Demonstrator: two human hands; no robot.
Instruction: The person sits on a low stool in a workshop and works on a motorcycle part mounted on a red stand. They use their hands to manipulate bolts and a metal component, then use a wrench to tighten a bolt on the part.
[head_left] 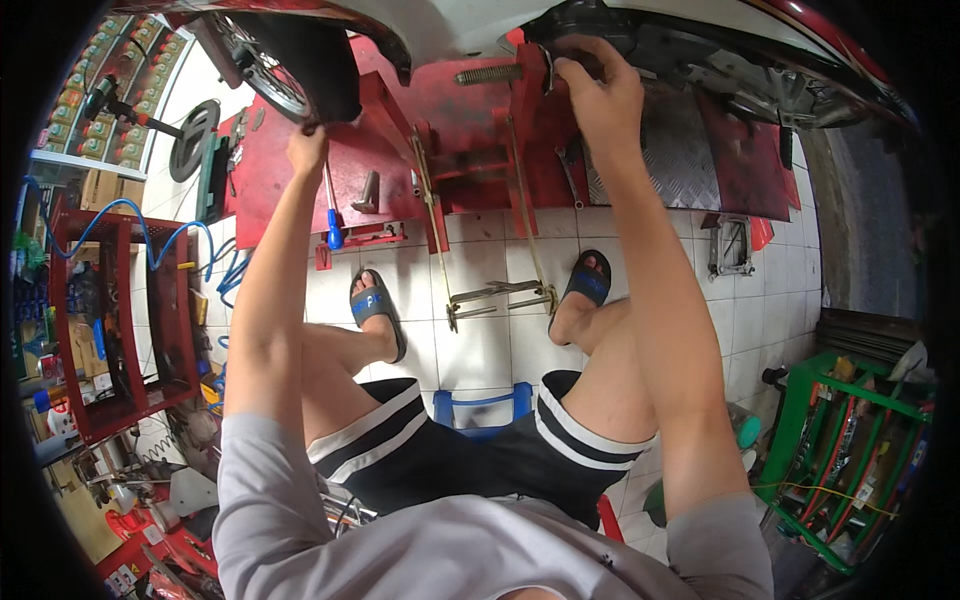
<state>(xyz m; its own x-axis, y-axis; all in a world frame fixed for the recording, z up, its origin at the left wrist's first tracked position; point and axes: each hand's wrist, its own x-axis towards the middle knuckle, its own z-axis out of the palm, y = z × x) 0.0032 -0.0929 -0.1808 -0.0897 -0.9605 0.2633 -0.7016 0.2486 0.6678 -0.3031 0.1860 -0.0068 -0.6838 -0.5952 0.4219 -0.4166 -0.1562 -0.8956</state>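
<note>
My left hand (308, 150) is closed at the lower edge of a motorcycle's dark tyre (325, 65), beside the spoked rim; its fingertips are partly hidden. Just right of its wrist, a screwdriver (335, 230) with a blue handle lies on the red lift platform (280, 190). My right hand (605, 100) has its thumb and fingers curled at a dark part under the motorcycle body (720, 60); what they grip is unclear. Left of this hand, a threaded rod with a spring-like look (488, 75) sticks out of the red stand (527, 95).
On the platform lie a metal bolt-like piece (367, 192) and a wrench (570, 175). Metal rods (497, 290) reach down between my feet. A red rack (125, 310) and blue hose (120, 203) stand left, a green tool rack (850, 440) right. A blue stool (485, 405) is under me.
</note>
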